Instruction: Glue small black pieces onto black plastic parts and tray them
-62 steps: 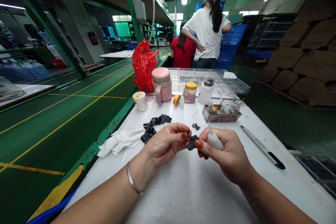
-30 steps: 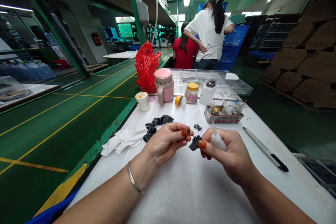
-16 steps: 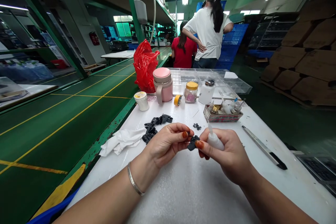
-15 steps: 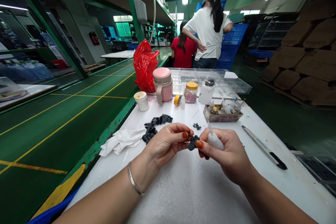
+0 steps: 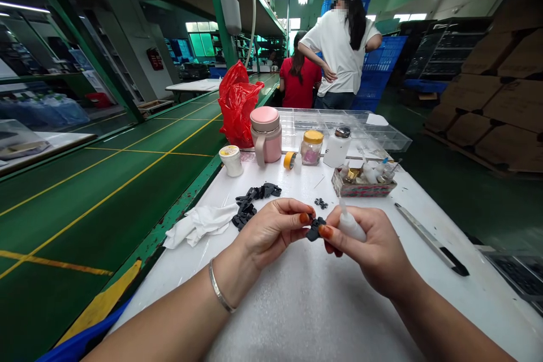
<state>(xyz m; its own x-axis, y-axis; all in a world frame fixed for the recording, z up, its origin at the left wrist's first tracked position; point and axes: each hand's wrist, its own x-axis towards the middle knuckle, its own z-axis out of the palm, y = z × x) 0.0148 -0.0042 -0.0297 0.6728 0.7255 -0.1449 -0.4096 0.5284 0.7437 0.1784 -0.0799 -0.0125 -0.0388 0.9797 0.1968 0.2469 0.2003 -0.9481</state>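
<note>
A small dark grey plastic piece (image 5: 314,230) is held between both hands above the white table (image 5: 297,305). My left hand (image 5: 269,232) pinches it from the left, thumb against fingers. My right hand (image 5: 375,246) grips its other side between thumb and fingertips. Tucked in the same right hand is a small white squeeze bottle (image 5: 353,227), its thin nozzle pointing up. Just beyond my fingers lies a cluster of tiny black parts (image 5: 321,203). More dark grey pieces (image 5: 245,210) form a curved heap beyond my left hand.
White cloth (image 5: 199,225) lies at left by the green conveyor (image 5: 169,181). A pink mug (image 5: 267,138), jars, yellow tape (image 5: 289,160) and a box of small bottles (image 5: 363,185) line the back. A long silver tool (image 5: 424,232) lies right. Two people are beyond.
The whole view has shifted slightly, moving things a little to the right in the picture. Both hands keep their hold on the dark grey piece, and the squeeze bottle stays in my right hand.
</note>
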